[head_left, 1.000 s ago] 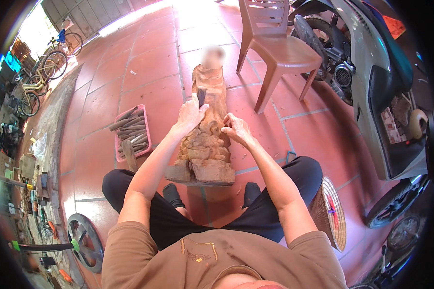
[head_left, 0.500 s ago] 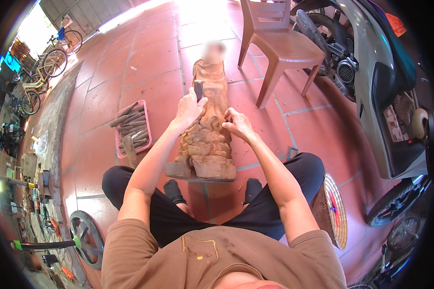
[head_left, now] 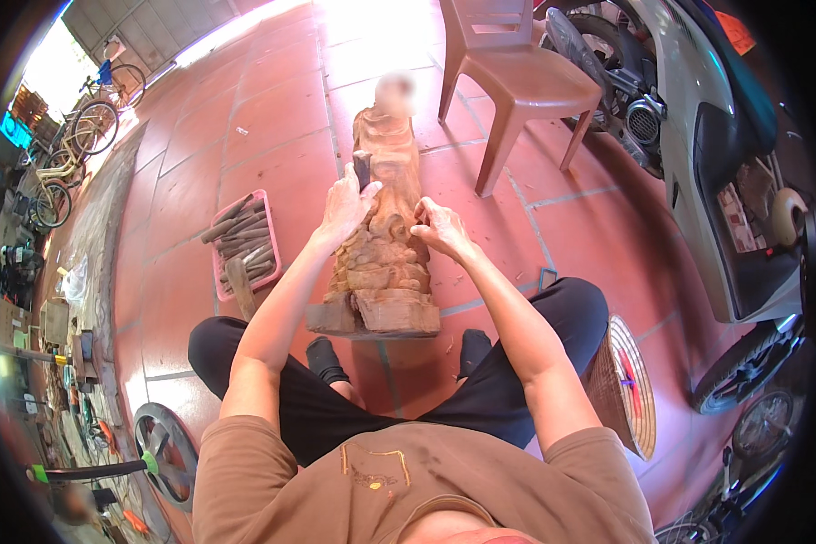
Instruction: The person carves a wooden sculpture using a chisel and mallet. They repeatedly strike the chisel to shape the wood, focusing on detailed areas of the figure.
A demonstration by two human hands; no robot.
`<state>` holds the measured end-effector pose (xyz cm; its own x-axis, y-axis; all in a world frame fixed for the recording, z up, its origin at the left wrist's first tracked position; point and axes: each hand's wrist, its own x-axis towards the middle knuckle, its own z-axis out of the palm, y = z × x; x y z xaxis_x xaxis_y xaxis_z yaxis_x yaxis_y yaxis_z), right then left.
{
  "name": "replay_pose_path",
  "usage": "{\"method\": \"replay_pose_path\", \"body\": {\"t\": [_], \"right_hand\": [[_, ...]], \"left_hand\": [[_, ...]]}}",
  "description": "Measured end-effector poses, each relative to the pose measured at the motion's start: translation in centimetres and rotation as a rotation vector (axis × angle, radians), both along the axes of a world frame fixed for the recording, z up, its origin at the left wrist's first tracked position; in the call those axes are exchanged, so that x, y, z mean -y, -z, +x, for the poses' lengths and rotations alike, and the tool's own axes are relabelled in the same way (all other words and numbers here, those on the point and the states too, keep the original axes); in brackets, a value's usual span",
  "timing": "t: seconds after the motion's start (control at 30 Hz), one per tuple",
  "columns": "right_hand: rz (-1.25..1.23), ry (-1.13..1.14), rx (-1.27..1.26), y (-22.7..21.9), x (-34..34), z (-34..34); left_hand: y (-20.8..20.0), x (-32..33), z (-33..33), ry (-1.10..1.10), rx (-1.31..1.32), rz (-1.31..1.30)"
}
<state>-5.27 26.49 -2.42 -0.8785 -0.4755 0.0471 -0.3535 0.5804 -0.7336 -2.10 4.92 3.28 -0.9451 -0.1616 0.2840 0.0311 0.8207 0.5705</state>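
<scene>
A long carved wooden statue (head_left: 383, 254) lies on the red tiled floor between my legs, its base toward me. My left hand (head_left: 346, 207) rests on the statue's left side and grips a dark tool handle (head_left: 363, 170) that points up from the wood. My right hand (head_left: 440, 227) is closed on the statue's right side, fingers pinched at the carving; what it holds is too small to tell.
A pink tray of several chisels (head_left: 242, 243) sits on the floor to my left. A brown plastic chair (head_left: 517, 82) stands behind the statue. A parked motorbike (head_left: 725, 181) fills the right side. A woven conical hat (head_left: 627, 385) lies by my right knee. Bicycles (head_left: 72, 154) and tool clutter (head_left: 54, 363) line the left.
Both hands stayed on the carving with small shifts along the wood. The view has moved slightly.
</scene>
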Motion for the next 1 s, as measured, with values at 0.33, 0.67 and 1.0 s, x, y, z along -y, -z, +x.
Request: {"method": "replay_pose_path", "body": {"t": [0.33, 0.67, 1.0], "right_hand": [[0.007, 0.009, -0.012, -0.3, 0.0, 0.1], [-0.014, 0.013, -0.016, 0.0, 0.1, 0.1], [-0.033, 0.012, -0.018, 0.0, 0.4, 0.0]], "left_hand": [[-0.1, -0.1, -0.2, -0.013, 0.039, -0.072], [0.5, 0.1, -0.2, -0.006, -0.010, -0.079], [0.8, 2.2, -2.3, -0.054, 0.020, -0.106]]}}
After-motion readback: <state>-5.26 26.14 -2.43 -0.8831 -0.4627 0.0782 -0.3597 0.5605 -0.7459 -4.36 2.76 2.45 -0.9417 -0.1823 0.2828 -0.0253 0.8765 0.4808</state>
